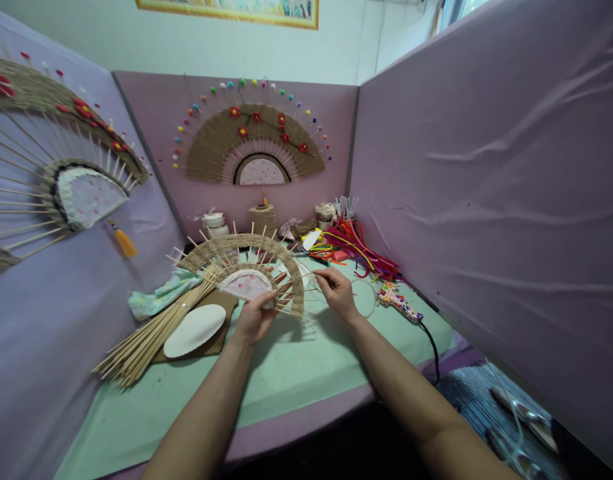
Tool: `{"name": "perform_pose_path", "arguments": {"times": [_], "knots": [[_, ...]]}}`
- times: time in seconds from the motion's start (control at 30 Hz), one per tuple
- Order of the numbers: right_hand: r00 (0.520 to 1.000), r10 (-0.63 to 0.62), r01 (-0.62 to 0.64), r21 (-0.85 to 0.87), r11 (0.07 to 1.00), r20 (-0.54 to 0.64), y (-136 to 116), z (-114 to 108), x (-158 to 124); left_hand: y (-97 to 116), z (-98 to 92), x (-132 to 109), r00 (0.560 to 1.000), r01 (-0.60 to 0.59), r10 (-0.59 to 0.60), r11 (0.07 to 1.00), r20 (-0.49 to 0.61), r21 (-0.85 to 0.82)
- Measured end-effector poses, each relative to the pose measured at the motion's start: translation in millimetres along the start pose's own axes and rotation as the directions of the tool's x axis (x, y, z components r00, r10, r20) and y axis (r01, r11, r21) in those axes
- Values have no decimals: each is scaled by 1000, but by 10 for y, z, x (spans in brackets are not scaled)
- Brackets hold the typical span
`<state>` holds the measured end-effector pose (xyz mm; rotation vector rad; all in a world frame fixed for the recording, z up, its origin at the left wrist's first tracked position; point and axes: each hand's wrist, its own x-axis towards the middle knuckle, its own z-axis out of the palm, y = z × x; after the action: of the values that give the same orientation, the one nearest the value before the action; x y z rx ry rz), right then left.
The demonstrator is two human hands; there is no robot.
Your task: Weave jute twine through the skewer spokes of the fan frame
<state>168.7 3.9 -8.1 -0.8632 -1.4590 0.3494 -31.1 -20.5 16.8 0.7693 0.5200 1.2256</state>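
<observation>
My left hand (256, 316) grips a half-round woven fan (231, 248) by its inner base, at the lower right of the pale spotted centre panel (247, 285). Thin wooden sticks spread out from that panel, with twine woven across them in an outer band, and their tips poke past its edge. Just right of the fan, my right hand (336, 291) pinches a thin strand of twine (309, 273) between thumb and fingers. Part of the strand loops loosely over the table behind this hand.
On the left, a bundle of wooden sticks (156, 327) and a white oval piece (195, 331) lie on brown cardboard (221, 337). A patterned glue gun (400, 303) with a black cord rests at right. Red pipe cleaners (359, 243) and a twine spool (262, 220) sit behind. Finished fans (206, 143) hang on partitions.
</observation>
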Motion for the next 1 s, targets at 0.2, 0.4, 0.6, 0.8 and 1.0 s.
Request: {"name": "perform_pose_path", "arguments": {"times": [0.2,0.4,0.6,0.8,1.0], "knots": [[997,29,-36,96,995,73,19,-22,9,28,15,-10,1000,-25,25,999,-9,-24],[984,67,-99,192,976,166,18,-35,-2,36,-15,0,1000,-10,8,996,-20,-93],[948,195,-275,334,902,253,95,39,-48,42,-36,4,1000,-12,12,993,2,-121],[893,327,-446,526,724,307,57,97,-46,56,-14,-10,999,2,-7,990,-36,-138],[853,372,-518,508,688,366,63,135,-67,52,-19,-4,999,-19,14,989,-35,-148]]}}
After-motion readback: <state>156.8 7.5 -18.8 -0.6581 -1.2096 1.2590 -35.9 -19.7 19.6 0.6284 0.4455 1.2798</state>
